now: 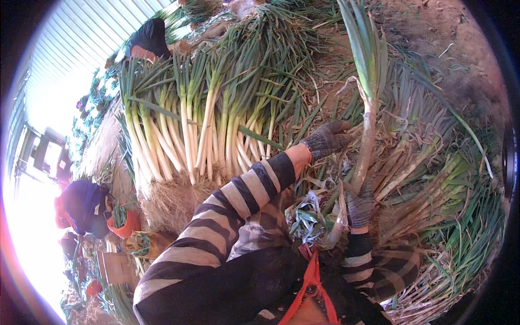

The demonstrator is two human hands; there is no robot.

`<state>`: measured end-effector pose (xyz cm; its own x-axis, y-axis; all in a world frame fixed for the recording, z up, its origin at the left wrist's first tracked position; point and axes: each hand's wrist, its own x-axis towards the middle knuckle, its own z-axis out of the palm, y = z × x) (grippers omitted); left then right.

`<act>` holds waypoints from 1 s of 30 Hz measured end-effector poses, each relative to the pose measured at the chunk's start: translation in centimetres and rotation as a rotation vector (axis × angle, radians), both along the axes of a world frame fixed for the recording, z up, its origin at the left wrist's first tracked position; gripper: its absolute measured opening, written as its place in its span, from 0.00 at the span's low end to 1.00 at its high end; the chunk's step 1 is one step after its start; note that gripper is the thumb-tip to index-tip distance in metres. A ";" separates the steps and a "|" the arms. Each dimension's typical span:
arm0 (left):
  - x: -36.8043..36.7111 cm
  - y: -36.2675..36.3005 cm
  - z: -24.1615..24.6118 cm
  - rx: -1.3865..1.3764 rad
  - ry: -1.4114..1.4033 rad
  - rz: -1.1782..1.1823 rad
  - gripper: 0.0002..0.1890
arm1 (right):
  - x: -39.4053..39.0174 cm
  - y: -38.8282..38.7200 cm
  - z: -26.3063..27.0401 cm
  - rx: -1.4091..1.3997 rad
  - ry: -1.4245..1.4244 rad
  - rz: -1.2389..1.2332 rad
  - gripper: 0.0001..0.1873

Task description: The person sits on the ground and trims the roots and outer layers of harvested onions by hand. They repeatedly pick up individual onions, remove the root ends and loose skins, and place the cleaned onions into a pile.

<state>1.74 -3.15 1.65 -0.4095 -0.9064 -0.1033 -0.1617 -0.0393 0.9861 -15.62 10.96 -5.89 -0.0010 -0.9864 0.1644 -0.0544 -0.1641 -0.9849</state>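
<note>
A large green onion (pixel 369 126) stands nearly upright, its pale stem coated in dry, soiled skin and its green leaves pointing away from me. My right hand (pixel 360 205), in a grey knit glove, is closed around its lower stem. Just left of the stem, my left hand (pixel 328 139), also gloved, reaches toward it with the fingers together; whether it touches a loose leaf cannot be told. Green onions with clean white stems (pixel 211 134) lie in a wide row to the left, roots toward me. Unpeeled green onions (pixel 410 162) are heaped to the right.
Peeled skins and a torn plastic-like scrap (pixel 308 217) lie between my legs. More onions (pixel 467 243) are piled at the lower right. At the left are an orange container (pixel 124 223), a cardboard box (pixel 115 267) and a person in dark clothing (pixel 85 207). Cut leaves litter the soil (pixel 337 53).
</note>
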 end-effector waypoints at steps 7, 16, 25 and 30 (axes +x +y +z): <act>-0.3 0.2 0.9 0.129 0.364 0.009 0.30 | 1.1 0.9 2.1 0.014 0.182 -0.085 0.24; -1.9 -0.6 4.5 0.038 0.251 0.194 0.17 | 0.3 2.0 0.9 -0.313 0.632 -0.069 0.28; -1.8 -2.0 3.9 -0.044 0.478 0.285 0.16 | 0.9 2.6 2.1 -0.116 0.293 -0.056 0.29; -1.0 -1.6 4.1 -0.142 0.308 0.387 0.11 | 1.6 3.1 3.8 -0.025 0.368 -0.067 0.29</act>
